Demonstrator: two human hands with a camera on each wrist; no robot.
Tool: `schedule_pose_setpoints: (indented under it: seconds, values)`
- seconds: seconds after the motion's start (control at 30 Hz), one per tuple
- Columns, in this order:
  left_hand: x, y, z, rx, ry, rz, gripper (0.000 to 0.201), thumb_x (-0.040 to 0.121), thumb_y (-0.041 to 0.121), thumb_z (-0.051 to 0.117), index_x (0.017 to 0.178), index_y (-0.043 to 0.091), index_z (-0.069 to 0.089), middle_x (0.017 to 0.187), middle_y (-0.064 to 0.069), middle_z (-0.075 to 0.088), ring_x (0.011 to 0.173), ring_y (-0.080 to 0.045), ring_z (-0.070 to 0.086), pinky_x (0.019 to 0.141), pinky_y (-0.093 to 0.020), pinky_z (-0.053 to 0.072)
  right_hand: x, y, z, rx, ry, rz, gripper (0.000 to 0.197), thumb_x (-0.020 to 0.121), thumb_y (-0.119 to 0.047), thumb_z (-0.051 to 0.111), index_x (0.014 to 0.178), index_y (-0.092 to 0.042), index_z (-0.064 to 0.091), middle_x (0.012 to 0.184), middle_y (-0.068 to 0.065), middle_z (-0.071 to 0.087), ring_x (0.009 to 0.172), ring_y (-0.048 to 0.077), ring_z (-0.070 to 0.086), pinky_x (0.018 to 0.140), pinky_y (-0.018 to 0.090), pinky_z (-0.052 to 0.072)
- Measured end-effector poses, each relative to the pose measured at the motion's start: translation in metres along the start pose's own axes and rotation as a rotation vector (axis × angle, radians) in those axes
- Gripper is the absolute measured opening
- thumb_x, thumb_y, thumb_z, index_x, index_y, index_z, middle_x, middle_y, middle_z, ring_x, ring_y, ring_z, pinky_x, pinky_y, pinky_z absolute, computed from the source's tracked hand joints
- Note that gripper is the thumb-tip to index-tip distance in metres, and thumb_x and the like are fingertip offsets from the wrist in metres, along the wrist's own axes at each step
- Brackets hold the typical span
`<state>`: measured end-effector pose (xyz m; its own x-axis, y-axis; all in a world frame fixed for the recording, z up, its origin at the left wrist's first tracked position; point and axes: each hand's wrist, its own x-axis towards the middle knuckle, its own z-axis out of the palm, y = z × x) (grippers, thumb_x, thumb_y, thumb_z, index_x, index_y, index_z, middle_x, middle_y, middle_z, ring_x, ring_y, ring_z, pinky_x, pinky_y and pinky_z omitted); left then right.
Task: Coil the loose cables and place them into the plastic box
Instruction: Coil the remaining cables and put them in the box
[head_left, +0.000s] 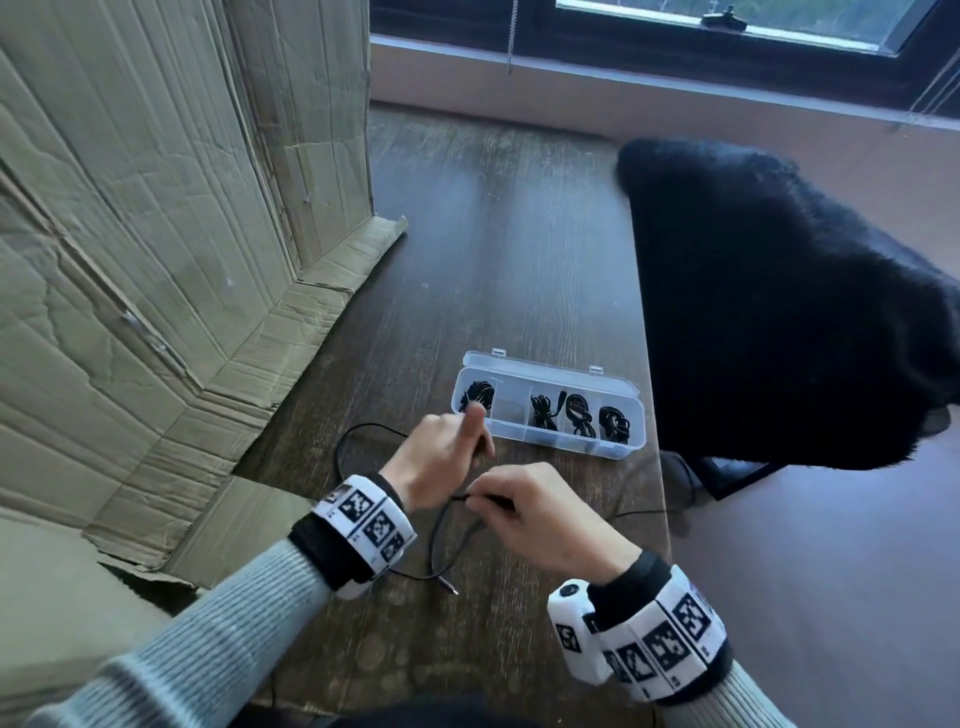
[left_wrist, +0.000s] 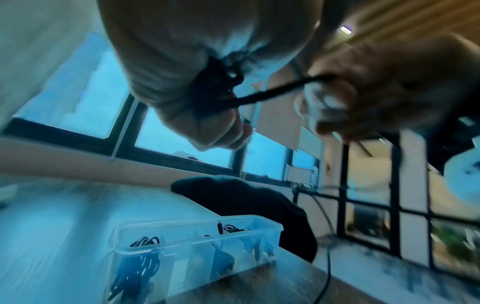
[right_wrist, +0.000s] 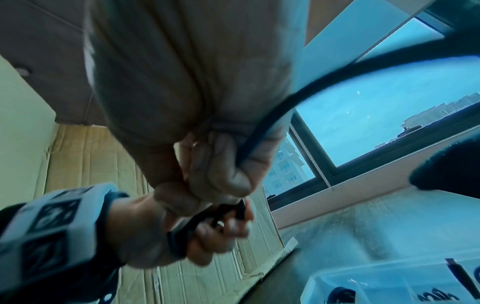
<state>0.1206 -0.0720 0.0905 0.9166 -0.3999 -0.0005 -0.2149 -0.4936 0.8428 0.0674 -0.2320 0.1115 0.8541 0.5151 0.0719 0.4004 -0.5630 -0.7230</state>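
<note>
A clear plastic box (head_left: 511, 402) lies open on the dark wooden table. Coiled black cables fill four of its compartments; the second from the left holds nothing. A loose black cable (head_left: 432, 540) runs between both hands, and its plug end (head_left: 451, 588) rests on the table. My left hand (head_left: 441, 457) grips several turns of this cable in its curled lower fingers (right_wrist: 221, 224), with the index finger raised toward the box. Just beside it, my right hand (head_left: 524, 509) pinches the cable (right_wrist: 249, 150). The wrist views are blurred.
Large cardboard sheets (head_left: 156, 260) stand along the left and lap onto the table. A black fluffy cover (head_left: 779, 312) sits past the table's right edge. A thin cable (head_left: 639, 512) trails off that edge. A window sill runs behind.
</note>
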Motion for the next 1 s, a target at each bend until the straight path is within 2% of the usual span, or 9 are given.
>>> schedule_pose_setpoints:
  seconds: [0.1, 0.23, 0.3, 0.4, 0.53, 0.63, 0.73, 0.9, 1.0]
  values:
    - [-0.005, 0.0, 0.005, -0.012, -0.211, 0.091, 0.103, 0.077, 0.082, -0.006, 0.072, 0.009, 0.066, 0.067, 0.0, 0.066, 0.065, -0.01, 0.058, 0.064, -0.026, 0.043, 0.004, 0.007, -0.014, 0.095, 0.156, 0.096, 0.006, 0.079, -0.021, 0.077, 0.079, -0.017, 0.074, 0.073, -0.005, 0.072, 0.066, 0.007, 0.064, 0.066, 0.022, 0.052]
    - [-0.009, 0.007, 0.003, -0.122, -0.386, 0.02, 0.038, 0.081, 0.051, 0.066, 0.087, 0.014, 0.072, 0.07, 0.001, 0.07, 0.065, -0.005, 0.063, 0.064, -0.024, 0.05, 0.003, 0.026, -0.029, 0.162, 0.343, 0.212, 0.026, 0.062, -0.04, 0.086, 0.062, -0.024, 0.066, 0.059, -0.009, 0.064, 0.054, 0.004, 0.055, 0.054, 0.031, 0.05]
    - [-0.011, 0.012, 0.001, -0.179, -0.366, 0.004, 0.025, 0.077, 0.031, 0.079, 0.094, 0.013, 0.071, 0.071, 0.001, 0.069, 0.063, -0.012, 0.063, 0.061, -0.027, 0.051, 0.001, 0.031, -0.032, 0.291, 0.343, 0.225, 0.025, 0.062, -0.042, 0.084, 0.065, -0.021, 0.071, 0.06, -0.003, 0.067, 0.053, 0.007, 0.056, 0.052, 0.029, 0.048]
    - [-0.011, 0.013, -0.008, -0.466, -0.268, -0.088, 0.02, 0.086, 0.011, 0.069, 0.095, -0.006, 0.066, 0.059, -0.006, 0.064, 0.048, -0.018, 0.058, 0.048, -0.025, 0.048, -0.006, 0.037, -0.035, 0.487, 0.397, 0.233, 0.014, 0.072, -0.025, 0.078, 0.079, -0.013, 0.076, 0.07, 0.003, 0.073, 0.062, 0.009, 0.064, 0.059, 0.022, 0.052]
    - [-0.006, 0.013, -0.012, -0.775, -0.004, -0.148, 0.028, 0.088, 0.021, 0.058, 0.085, -0.007, 0.059, 0.058, -0.011, 0.062, 0.046, -0.022, 0.059, 0.047, -0.027, 0.048, -0.018, 0.044, -0.023, 0.761, 0.513, 0.269, 0.018, 0.082, -0.001, 0.068, 0.091, -0.014, 0.076, 0.067, 0.001, 0.071, 0.058, 0.008, 0.061, 0.054, 0.014, 0.048]
    - [-0.001, 0.015, -0.005, -0.969, 0.193, -0.361, 0.03, 0.093, 0.026, 0.053, 0.094, -0.002, 0.061, 0.072, -0.014, 0.071, 0.058, -0.023, 0.069, 0.049, -0.026, 0.053, -0.02, 0.042, 0.004, 0.664, 0.474, 0.258, 0.04, 0.09, 0.004, 0.06, 0.105, -0.03, 0.074, 0.074, 0.007, 0.069, 0.055, 0.011, 0.05, 0.047, 0.021, 0.041]
    - [0.004, 0.007, -0.001, -0.98, 0.211, -0.422, 0.034, 0.096, 0.029, 0.05, 0.106, -0.002, 0.062, 0.102, -0.017, 0.072, 0.083, -0.026, 0.073, 0.059, -0.023, 0.055, -0.021, 0.04, 0.027, 0.513, 0.454, 0.212, 0.041, 0.093, 0.004, 0.055, 0.123, -0.022, 0.066, 0.082, 0.004, 0.065, 0.057, 0.009, 0.047, 0.048, 0.031, 0.045]
    - [0.003, 0.006, 0.005, -1.096, 0.203, -0.429, 0.034, 0.096, 0.03, 0.048, 0.096, -0.002, 0.061, 0.103, -0.022, 0.07, 0.093, -0.031, 0.07, 0.072, -0.032, 0.058, -0.017, 0.043, 0.046, 0.293, 0.489, 0.179, 0.023, 0.09, 0.001, 0.061, 0.103, -0.013, 0.073, 0.075, -0.007, 0.069, 0.052, -0.003, 0.052, 0.054, 0.01, 0.039]
    - [0.005, 0.007, 0.013, -1.11, 0.22, -0.426, 0.034, 0.092, 0.035, 0.049, 0.092, 0.002, 0.059, 0.09, -0.017, 0.073, 0.089, -0.031, 0.071, 0.084, -0.041, 0.056, -0.009, 0.04, 0.056, 0.264, 0.454, 0.262, 0.007, 0.091, -0.005, 0.062, 0.089, -0.01, 0.066, 0.075, -0.006, 0.072, 0.052, 0.002, 0.057, 0.052, 0.013, 0.041]
